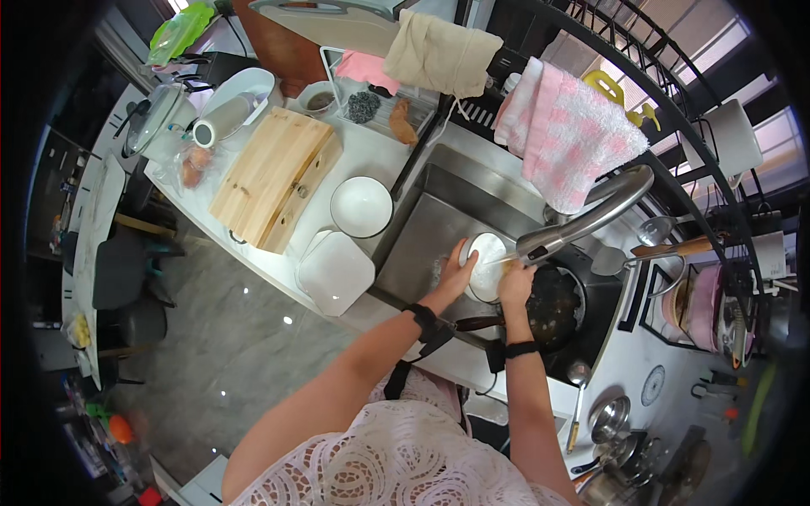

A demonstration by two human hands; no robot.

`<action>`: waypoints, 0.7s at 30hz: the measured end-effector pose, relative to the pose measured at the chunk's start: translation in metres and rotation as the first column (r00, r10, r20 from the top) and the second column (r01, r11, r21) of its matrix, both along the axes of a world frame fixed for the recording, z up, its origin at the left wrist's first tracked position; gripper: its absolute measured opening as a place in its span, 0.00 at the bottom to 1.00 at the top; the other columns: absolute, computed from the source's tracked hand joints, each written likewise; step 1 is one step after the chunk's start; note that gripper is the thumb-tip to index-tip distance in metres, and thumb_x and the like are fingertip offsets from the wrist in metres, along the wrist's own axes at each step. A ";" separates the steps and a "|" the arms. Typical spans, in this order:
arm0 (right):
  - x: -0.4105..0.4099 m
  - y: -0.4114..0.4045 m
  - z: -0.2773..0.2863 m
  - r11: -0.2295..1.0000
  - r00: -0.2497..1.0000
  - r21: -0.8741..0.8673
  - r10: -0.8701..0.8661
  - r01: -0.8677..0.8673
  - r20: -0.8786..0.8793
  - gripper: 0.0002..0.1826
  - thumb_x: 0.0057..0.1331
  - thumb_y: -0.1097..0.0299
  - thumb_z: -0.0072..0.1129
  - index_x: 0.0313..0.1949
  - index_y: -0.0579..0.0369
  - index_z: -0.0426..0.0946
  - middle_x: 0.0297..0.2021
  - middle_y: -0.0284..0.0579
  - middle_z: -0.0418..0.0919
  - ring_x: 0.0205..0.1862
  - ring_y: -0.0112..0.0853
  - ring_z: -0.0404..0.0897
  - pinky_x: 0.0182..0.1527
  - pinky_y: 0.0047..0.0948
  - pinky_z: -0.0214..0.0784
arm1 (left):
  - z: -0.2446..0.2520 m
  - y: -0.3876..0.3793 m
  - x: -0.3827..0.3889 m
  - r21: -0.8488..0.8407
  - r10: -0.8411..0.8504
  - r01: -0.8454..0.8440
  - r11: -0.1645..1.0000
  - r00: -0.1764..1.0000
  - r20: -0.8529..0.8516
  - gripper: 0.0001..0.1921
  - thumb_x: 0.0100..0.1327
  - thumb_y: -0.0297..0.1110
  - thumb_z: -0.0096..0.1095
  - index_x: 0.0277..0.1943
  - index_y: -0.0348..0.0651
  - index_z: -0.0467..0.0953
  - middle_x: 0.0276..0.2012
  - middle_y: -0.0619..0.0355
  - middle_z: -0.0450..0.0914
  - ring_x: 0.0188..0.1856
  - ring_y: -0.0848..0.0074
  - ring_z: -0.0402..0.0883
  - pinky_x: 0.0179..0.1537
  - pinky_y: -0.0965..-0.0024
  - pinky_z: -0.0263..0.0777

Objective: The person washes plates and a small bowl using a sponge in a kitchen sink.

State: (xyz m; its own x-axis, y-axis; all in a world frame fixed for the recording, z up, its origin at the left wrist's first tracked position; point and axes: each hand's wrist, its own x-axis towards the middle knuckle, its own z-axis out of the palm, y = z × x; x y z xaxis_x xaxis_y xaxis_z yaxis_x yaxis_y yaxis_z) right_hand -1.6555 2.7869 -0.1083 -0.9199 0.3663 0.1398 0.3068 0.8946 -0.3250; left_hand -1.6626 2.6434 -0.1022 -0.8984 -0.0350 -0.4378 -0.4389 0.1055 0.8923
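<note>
A white bowl with a dark rim (486, 269) is tilted under the running faucet (544, 240), above the steel sink (414, 237). My left hand (459, 272) grips the bowl's left side, the thumb over its rim. At its right edge is my right hand (516, 281), close below the faucet head; what its fingers hold is hard to make out. Right of that hand, a dark frying pan (557, 307) lies in the sink's right part, its handle (479, 323) reaching left below the bowl.
Left of the sink stand a white bowl (361, 207), stacked square white plates (336, 273) and a wooden box (272, 180). A pink-and-white towel (563, 129) hangs behind the faucet. A ladle (578, 376) and steel bowls (609, 419) lie on the right counter.
</note>
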 end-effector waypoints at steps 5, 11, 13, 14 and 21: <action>-0.030 0.015 -0.021 0.911 0.983 -0.379 0.109 -0.159 -0.149 0.11 0.52 0.77 0.51 0.37 0.57 0.69 0.37 0.54 0.69 0.33 0.45 0.73 0.38 0.36 0.65 | -0.008 0.015 0.005 0.141 -0.073 0.063 0.988 0.995 0.067 0.32 0.57 0.58 0.47 0.62 0.55 0.55 0.54 0.48 0.66 0.57 0.58 0.59 0.56 0.62 0.55; -0.011 -0.039 0.020 0.308 0.920 -0.902 0.340 -0.304 -0.194 0.19 0.54 0.85 0.43 0.45 0.56 0.68 0.38 0.38 0.72 0.41 0.27 0.71 0.41 0.24 0.64 | -0.008 0.004 -0.012 0.661 -0.091 -0.223 0.716 0.909 0.406 0.32 0.58 0.55 0.49 0.61 0.49 0.55 0.50 0.53 0.67 0.51 0.68 0.66 0.50 0.64 0.62; -0.004 -0.034 0.022 0.296 0.922 -0.937 0.384 -0.183 -0.059 0.18 0.54 0.84 0.44 0.44 0.57 0.69 0.36 0.38 0.73 0.39 0.27 0.72 0.40 0.24 0.65 | -0.033 0.002 -0.018 0.748 -0.100 -0.160 0.644 0.952 0.290 0.30 0.59 0.48 0.52 0.61 0.48 0.54 0.49 0.53 0.67 0.49 0.69 0.68 0.47 0.67 0.64; -0.001 -0.024 0.019 0.297 0.910 -0.954 0.406 -0.046 0.082 0.17 0.53 0.83 0.44 0.43 0.58 0.70 0.34 0.39 0.73 0.36 0.27 0.73 0.38 0.23 0.66 | -0.031 0.006 -0.016 0.753 -0.116 -0.156 0.639 0.949 0.294 0.30 0.59 0.48 0.52 0.61 0.48 0.54 0.49 0.53 0.67 0.49 0.69 0.68 0.47 0.67 0.64; 0.004 -0.009 0.016 0.943 0.817 -0.066 0.316 -0.326 0.483 0.11 0.55 0.66 0.50 0.36 0.55 0.76 0.32 0.53 0.76 0.35 0.45 0.77 0.37 0.37 0.69 | -0.009 0.006 -0.004 0.487 0.087 -0.101 0.868 0.995 0.050 0.28 0.55 0.38 0.58 0.58 0.45 0.61 0.51 0.50 0.68 0.50 0.68 0.69 0.48 0.72 0.63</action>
